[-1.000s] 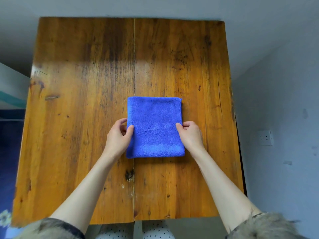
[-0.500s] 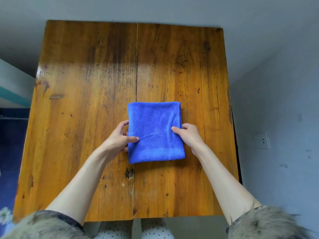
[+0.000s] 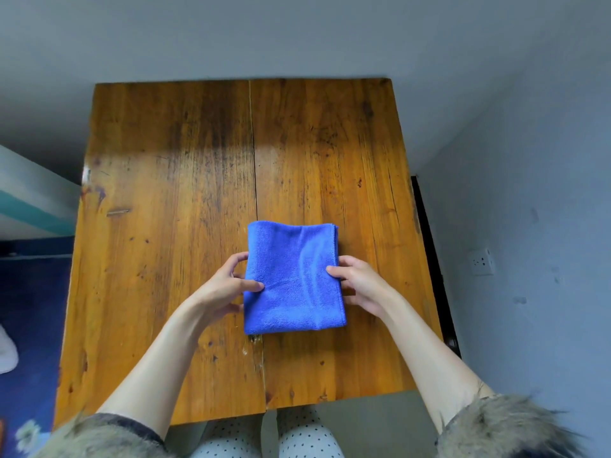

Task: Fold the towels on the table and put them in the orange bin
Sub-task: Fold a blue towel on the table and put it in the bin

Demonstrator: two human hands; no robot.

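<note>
A blue towel [image 3: 292, 279], folded into a compact rectangle, sits near the middle of the wooden table [image 3: 172, 226]. My left hand [image 3: 228, 287] grips its left edge, thumb on top and fingers tucked under. My right hand [image 3: 358, 284] grips the right edge the same way. The towel's middle bulges slightly between the two hands. No orange bin is in view.
A grey wall with a white socket [image 3: 482, 262] stands close to the table's right side. A dark gap [image 3: 429, 246] runs between table and wall. Blue patterned floor [image 3: 29, 312] lies to the left. My knees [image 3: 297, 434] show under the near edge.
Both hands have slid their fingers under the towel's side edges and squeezed it inward, so it wrinkles. The camera view has tilted, showing more wall beyond the table.
</note>
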